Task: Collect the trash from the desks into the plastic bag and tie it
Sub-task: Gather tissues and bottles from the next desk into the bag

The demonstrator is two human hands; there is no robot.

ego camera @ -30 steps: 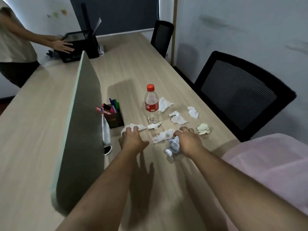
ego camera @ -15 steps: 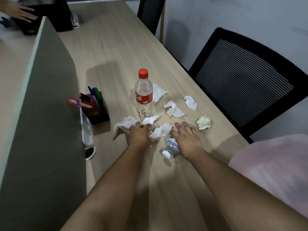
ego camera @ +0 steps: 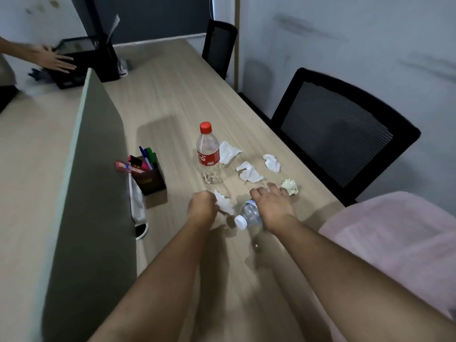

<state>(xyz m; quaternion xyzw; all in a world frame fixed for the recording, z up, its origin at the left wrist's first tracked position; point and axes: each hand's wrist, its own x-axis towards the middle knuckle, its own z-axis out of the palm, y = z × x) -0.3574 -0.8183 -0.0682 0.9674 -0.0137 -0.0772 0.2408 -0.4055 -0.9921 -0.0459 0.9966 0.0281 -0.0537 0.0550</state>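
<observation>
On the wooden desk [ego camera: 172, 99], my left hand [ego camera: 202, 207] grips a bunch of white tissues [ego camera: 225, 204]. My right hand [ego camera: 274, 206] lies over a small clear water bottle [ego camera: 249, 214] with a white cap. The bottle is tucked under the palm, and the fingers stretch forward, close to a crumpled yellowish paper ball [ego camera: 290, 186]. An empty Coca-Cola bottle [ego camera: 208, 154] with a red cap stands upright just beyond. Three more white tissues [ego camera: 249, 172] lie to its right. The pink plastic bag [ego camera: 394, 243] sits at the desk's right edge by my right arm.
A grey divider panel [ego camera: 86, 193] runs along the left. Against it stand a dark pen holder [ego camera: 148, 180] and a white object [ego camera: 137, 206]. Two black mesh chairs [ego camera: 340, 134] stand to the right. At the far left, another person's hand [ego camera: 54, 60] rests on a black device [ego camera: 81, 58].
My left hand swept the left tissues toward the middle and now grips them bunched. My right hand's fingers opened and reached toward the crumpled paper ball, the small bottle staying under the palm.
</observation>
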